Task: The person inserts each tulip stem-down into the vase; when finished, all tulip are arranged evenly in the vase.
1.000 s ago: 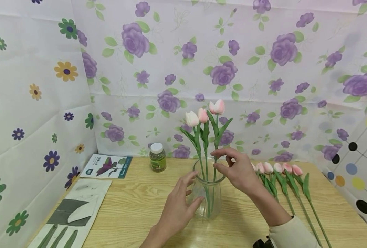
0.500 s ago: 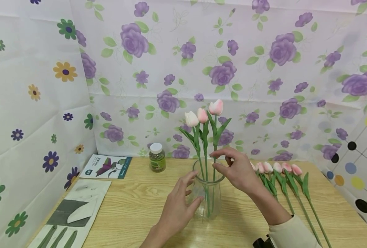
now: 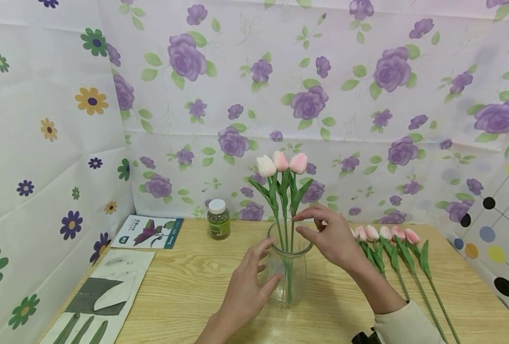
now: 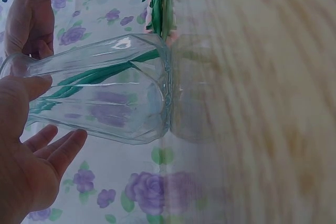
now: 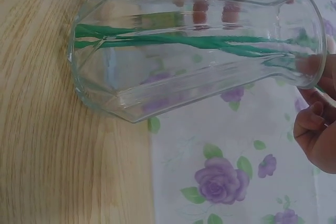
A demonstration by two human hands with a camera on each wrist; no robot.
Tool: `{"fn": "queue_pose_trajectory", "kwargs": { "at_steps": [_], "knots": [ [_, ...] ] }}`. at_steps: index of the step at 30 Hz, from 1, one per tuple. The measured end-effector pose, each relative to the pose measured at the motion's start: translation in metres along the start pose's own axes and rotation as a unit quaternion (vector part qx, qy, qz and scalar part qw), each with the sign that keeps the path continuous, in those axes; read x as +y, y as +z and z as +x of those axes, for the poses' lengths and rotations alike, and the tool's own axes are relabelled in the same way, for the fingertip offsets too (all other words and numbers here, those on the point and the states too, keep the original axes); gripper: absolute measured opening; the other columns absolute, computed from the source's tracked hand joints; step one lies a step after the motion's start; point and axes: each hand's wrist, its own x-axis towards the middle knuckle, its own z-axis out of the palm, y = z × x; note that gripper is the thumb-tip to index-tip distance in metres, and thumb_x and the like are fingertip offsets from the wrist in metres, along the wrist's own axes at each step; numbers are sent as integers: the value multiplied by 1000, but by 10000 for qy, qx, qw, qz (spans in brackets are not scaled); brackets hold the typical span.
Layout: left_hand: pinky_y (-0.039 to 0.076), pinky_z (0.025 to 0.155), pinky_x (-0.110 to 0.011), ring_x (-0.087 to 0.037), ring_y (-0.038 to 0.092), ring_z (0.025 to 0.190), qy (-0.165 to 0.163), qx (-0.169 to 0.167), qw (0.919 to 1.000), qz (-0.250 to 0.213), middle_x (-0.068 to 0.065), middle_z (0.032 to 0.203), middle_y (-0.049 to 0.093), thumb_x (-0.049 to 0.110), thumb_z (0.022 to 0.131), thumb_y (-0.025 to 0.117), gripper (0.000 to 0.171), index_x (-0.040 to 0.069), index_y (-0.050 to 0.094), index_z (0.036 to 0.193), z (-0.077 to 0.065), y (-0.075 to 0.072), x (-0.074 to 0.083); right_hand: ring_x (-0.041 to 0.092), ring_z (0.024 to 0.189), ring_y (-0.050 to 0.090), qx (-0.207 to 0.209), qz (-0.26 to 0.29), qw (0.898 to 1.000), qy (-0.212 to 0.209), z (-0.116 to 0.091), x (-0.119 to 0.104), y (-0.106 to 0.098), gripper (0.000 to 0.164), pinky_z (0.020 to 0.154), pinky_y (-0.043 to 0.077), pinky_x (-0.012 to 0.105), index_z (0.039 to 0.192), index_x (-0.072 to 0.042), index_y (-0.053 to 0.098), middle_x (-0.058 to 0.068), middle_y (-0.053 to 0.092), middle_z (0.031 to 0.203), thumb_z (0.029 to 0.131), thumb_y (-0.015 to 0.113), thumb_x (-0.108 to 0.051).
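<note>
A clear glass vase [image 3: 286, 282] stands upright on the table with three artificial tulips in it. Their stems reach down inside the glass. My left hand [image 3: 248, 282] rests round the vase's left side, thumb towards the front and fingers behind; the left wrist view shows thumb [image 4: 39, 85] and fingers on opposite sides of it. At the mouth, my right hand [image 3: 329, 236] has its thumb and index fingertips right beside the stem of the rightmost pink tulip [image 3: 298, 163]. A pink tulip [image 3: 280, 161] and a white tulip [image 3: 266, 166] stand left of it.
Several more pink tulips [image 3: 398, 234] lie at the right on the wooden table [image 3: 185, 291]. A white-capped jar [image 3: 218, 222] stands behind, left of the vase. A booklet [image 3: 147, 231] and a printed packet [image 3: 104, 296] lie at the far left. Floral sheets hang behind and beside.
The rightmost tulip has dropped lower into the vase and leaned left; its head now sits level with the other two. My hands have stayed almost in place.
</note>
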Motion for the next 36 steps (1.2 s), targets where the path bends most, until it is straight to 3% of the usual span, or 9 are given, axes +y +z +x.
{"fn": "queue_pose_trajectory", "kwargs": {
  "at_steps": [8,18,30,36],
  "knots": [
    [66,95,-38,-32,66,130,-95,-75,9999,-96,-6,154,53,10,94,81,83,30,34,159,0,-2,2,16,88,49,100,322,9983,476,-5,5,-11,14,74,45,23,112,-16,80,4,74,117,100,75,-15],
    [66,95,-37,-31,67,130,-51,57,9999,-77,-5,156,54,11,92,83,83,29,36,159,1,0,0,15,68,40,430,369,9973,469,-14,16,-27,13,51,32,29,112,-15,80,4,67,98,100,75,-17],
    [66,94,-41,-32,69,127,-94,108,9999,-82,-7,154,56,11,92,83,80,22,39,158,2,1,-2,14,73,47,472,389,9949,804,-28,43,-43,17,52,40,28,115,-10,78,4,70,103,101,74,-18],
    [66,94,-40,-31,69,127,-108,137,9998,-79,-7,154,56,11,92,83,82,27,38,159,2,1,-1,13,73,54,362,146,9947,950,-37,56,-50,19,50,45,27,118,-11,78,11,72,108,101,74,-20]
  ]
}}
